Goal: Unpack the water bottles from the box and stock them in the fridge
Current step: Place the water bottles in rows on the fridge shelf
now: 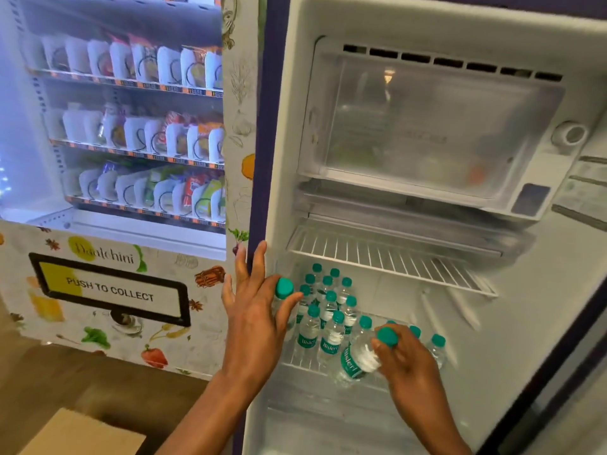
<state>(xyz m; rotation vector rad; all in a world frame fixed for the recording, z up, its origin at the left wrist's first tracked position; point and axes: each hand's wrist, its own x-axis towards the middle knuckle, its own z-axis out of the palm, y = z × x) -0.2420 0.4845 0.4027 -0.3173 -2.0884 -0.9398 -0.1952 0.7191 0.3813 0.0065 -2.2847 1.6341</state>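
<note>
Down on the lower wire shelf [295,361]: a bunch of small water bottles [331,339] with teal caps, standing upright, packed toward the left and back, plus a couple more at the front right.
Left hand [253,310]: up at the left edge of the fridge opening, long fingers stretched upward, thumb hooked round the first bottle [284,287] just under its cap, so it's pinned between thumb and palm.
First bottle: upright, right beside the shelf cluster on its left side.
Right hand [407,362]: fingers curled round the neck of the second bottle [356,362], right below the cap.
Second bottle: tilted, cap up toward the right, base down toward the left, at the front of the lower shelf. Honestly can't tell if the base is touching the wire.
Fridge [525,323]: door open, white inside, freezer compartment [427,126] with a clear flap at the top, upper wire shelf [387,257] just under it.
Cardboard box [82,435]: only a corner shows at the bottom left, low down; can't see inside.
Vending machine [115,290]: just left of the fridge, lit rows of snack packets, flap reading "PUSH TO COLLECT".
</note>
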